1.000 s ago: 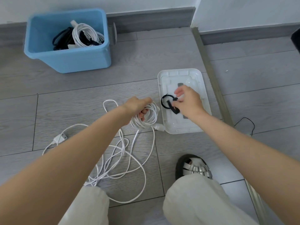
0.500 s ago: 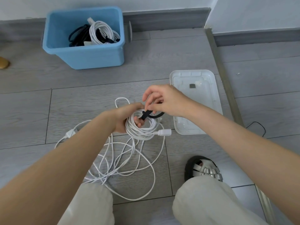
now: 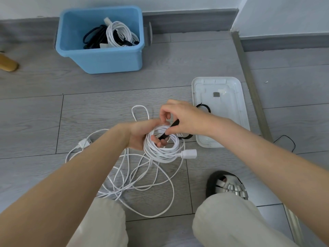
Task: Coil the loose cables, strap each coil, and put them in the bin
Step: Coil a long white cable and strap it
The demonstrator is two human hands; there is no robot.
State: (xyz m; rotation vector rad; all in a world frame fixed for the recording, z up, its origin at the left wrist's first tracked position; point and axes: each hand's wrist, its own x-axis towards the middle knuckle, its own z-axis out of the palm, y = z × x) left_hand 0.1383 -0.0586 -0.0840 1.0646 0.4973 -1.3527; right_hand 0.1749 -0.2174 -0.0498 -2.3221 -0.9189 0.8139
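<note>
The left hand (image 3: 140,134) is extended forward with the palm turned inward, its fingers (image 3: 161,143) curled through the centre of a white cable coil (image 3: 162,148) and clenched on it. The right hand (image 3: 185,118) is positioned above the coil, wrist bent downward; thumb and forefinger pinch a black strap (image 3: 168,131) that passes into the coil opening. A white connector (image 3: 189,154) projects from the coil's lower right edge.

The uncoiled remainder of the white cable (image 3: 142,182) lies in loose loops on the grey plank floor (image 3: 106,100), ending in a plug (image 3: 84,143) at the left. A white tray (image 3: 240,107) sits just right of the hands and holds another black strap (image 3: 204,107). A blue bin (image 3: 106,59) stands near the wall and contains strapped white and black coils (image 3: 114,36). A sandalled foot (image 3: 227,186) rests on the floor at lower right.
</note>
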